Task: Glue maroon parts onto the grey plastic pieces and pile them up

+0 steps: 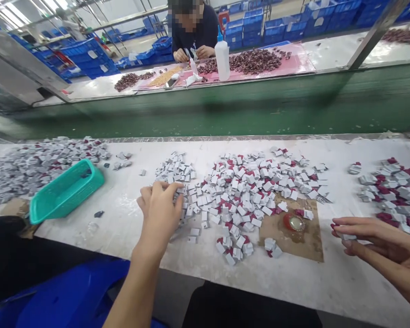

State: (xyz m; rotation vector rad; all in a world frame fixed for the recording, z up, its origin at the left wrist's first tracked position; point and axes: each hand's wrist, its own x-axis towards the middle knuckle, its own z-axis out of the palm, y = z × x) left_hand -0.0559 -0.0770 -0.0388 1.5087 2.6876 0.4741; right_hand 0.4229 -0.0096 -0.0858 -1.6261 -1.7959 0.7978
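Observation:
My left hand is lowered over the left side of a heap of small light-grey block-like parts. Its fingers bend down with a gap between thumb and forefinger; the fingertips are partly hidden at the parts. At the right, my right hand pinches a small grey and dark-red part between thumb and fingers, above the white tabletop. Between the hands spreads a larger heap of grey parts, many with dark-red pieces. A small round dish with a red rim sits on a wet brown cardboard piece.
A teal plastic basket stands at left beside a big grey heap. Another grey and dark-red pile lies at far right. Beyond the green belt, a person works behind a white bottle and brown parts.

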